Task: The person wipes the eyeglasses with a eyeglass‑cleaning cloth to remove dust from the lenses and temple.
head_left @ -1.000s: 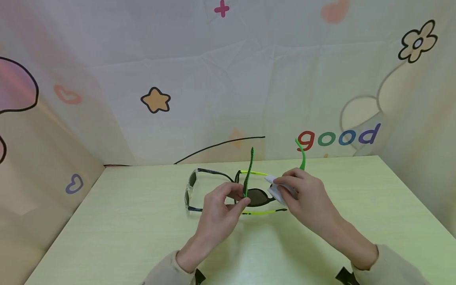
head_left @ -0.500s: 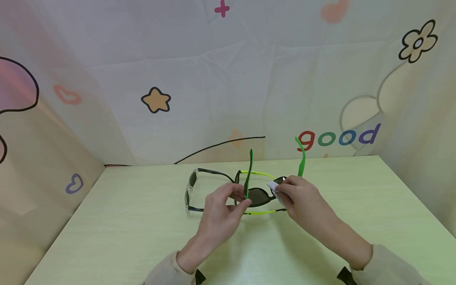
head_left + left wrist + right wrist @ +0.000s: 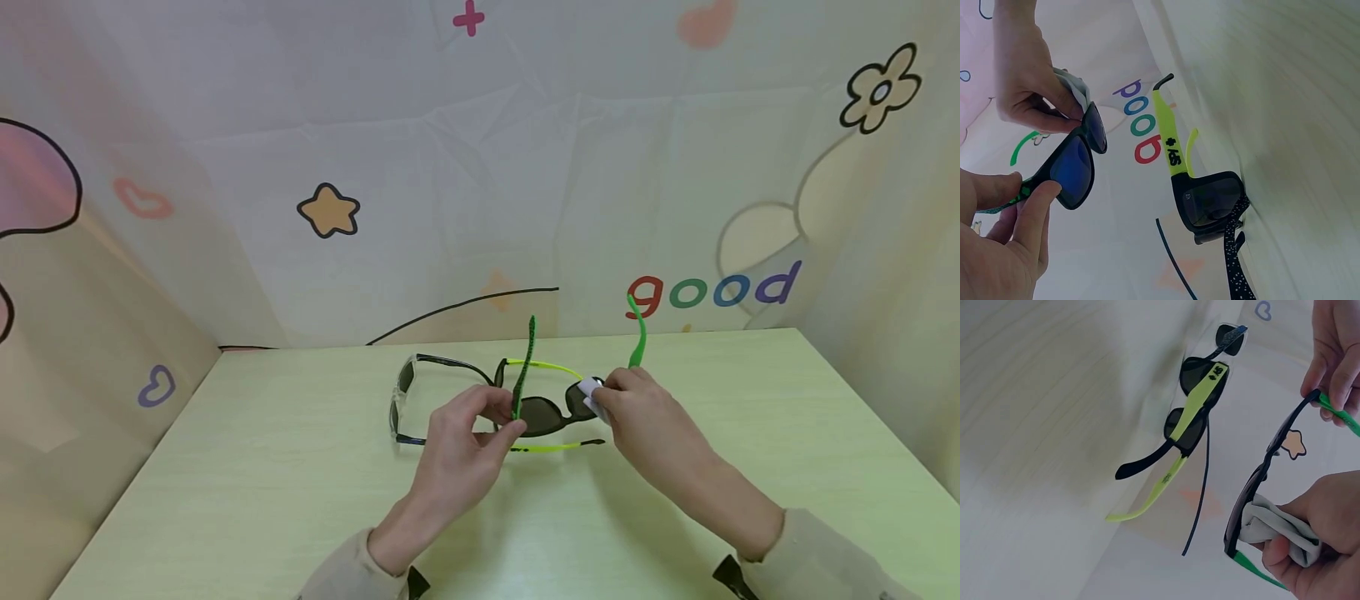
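Observation:
A pair of black sunglasses with green temples (image 3: 542, 416) is held up above the table, lenses toward the head camera and temples pointing away. My left hand (image 3: 467, 454) pinches it at the left hinge between thumb and fingers. My right hand (image 3: 660, 425) grips a folded pale cloth (image 3: 592, 392) against the right lens. In the right wrist view the cloth (image 3: 1275, 528) is bunched between thumb and fingers, touching the inner side of that lens. The left wrist view shows the bluish outer lens (image 3: 1074, 172), with the cloth mostly hidden behind the frame.
Behind the hands, sunglasses with yellow temples (image 3: 551, 448) lie on the table (image 3: 262, 492). Left of them are sunglasses with a clear frame and dark temples (image 3: 450, 362). A printed curtain (image 3: 480, 183) rises at the table's back edge.
My right hand with the cloth has moved slightly right across the right lens, baring more of the lens and bridge. My left hand has stayed nearly still on the sunglasses.

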Available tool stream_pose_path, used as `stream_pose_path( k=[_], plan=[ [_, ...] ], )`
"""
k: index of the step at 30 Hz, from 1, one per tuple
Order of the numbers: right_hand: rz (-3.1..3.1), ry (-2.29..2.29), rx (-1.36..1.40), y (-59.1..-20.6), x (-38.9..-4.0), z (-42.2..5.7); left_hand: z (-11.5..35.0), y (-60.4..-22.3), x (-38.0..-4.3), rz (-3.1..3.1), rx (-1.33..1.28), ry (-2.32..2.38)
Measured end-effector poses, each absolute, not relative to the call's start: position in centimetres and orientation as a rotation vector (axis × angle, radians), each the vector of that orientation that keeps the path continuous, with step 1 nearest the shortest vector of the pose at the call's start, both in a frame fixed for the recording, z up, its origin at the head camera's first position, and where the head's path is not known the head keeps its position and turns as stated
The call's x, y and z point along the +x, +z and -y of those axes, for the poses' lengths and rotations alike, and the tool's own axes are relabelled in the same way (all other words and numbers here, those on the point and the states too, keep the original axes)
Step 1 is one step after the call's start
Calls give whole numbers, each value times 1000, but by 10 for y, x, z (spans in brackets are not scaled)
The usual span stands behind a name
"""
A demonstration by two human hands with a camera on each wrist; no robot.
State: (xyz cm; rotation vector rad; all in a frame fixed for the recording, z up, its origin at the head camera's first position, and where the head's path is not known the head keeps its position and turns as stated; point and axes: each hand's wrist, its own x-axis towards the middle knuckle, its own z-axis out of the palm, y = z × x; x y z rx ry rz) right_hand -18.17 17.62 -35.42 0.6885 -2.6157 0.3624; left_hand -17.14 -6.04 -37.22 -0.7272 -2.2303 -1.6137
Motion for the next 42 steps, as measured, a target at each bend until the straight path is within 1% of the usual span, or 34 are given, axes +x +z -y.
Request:
stream_pose_path(
  k=[6, 12, 19, 24, 34, 42],
  plan=[
    [2614, 426, 732, -352, -178, -171, 58, -372, -171, 2221, -740, -1617],
    [2643, 411, 713, -350, -178, -171, 57, -371, -170, 2232, -730, -1612],
    [2740, 252, 632, -351, -178, -174, 59, -370, -170, 2235, -736, -1630],
    [2723, 186, 635, -355, -178, -173, 60, -371, -171, 2239, -744, -1615],
    [2687, 421, 721, -355, -177, -168, 59, -371, -171, 2257, -764, -1589],
    [2694, 382, 704, -357, -178, -170, 59, -372, -170, 2256, -765, -1594]
  ],
)
